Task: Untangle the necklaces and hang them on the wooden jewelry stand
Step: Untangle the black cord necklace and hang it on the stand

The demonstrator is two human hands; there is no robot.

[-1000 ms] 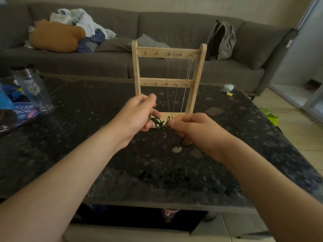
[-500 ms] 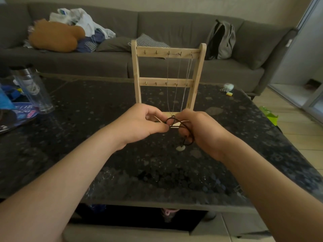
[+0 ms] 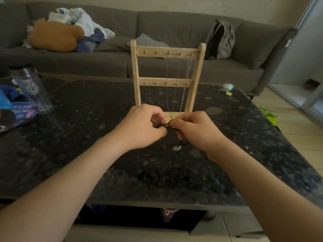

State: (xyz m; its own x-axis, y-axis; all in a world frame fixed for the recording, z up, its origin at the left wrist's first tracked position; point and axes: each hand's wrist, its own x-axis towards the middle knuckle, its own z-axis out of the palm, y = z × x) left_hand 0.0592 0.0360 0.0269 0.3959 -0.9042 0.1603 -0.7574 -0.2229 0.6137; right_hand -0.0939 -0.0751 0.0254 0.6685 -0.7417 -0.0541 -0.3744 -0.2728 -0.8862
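Observation:
A wooden jewelry stand (image 3: 195, 79) stands upright at the middle of the dark speckled table (image 3: 87, 137). Thin silver chains (image 3: 176, 81) hang from hooks on the right half of its top bar. Just in front of the stand's base, my left hand (image 3: 141, 128) and my right hand (image 3: 195, 130) meet and both pinch a black cord necklace (image 3: 163, 125). The cord loops down under my right hand to a pale round pendant (image 3: 176, 148) that hangs close to the tabletop.
A clear bottle (image 3: 31, 88) and blue printed packets (image 3: 15, 112) sit at the table's left edge. Small white and yellow items (image 3: 227, 88) lie at the far right corner. Behind the table is a grey sofa (image 3: 174, 25) with clothes, cushions and a backpack (image 3: 221, 39).
My hands have drawn closer together, almost touching, in front of the stand's base. The cord, bunched a second ago, then looped open, is now pulled short between my fingers.

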